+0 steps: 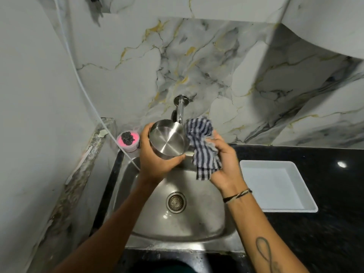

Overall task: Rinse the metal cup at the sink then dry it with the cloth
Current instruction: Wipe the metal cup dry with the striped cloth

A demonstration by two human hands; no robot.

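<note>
Left hand (pixel 157 154) is wrapped tight around the shiny round steel cup (pixel 168 139), holding it tilted with the mouth toward the camera, up over the stainless sink (pixel 197 223) right under the chrome wall tap (pixel 180 109). Right hand (pixel 222 160) is clamped on the bunched blue-and-white striped cloth (pixel 202 148), touching the cup's rim. My guess: a wet cup could slip and clang into the basin, or the dangling cloth end drags in sink water.

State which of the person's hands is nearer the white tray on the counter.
Right. The right hand, clutching the striped cloth, is just left of the white tray; the left hand holds the metal cup farther left.
</note>
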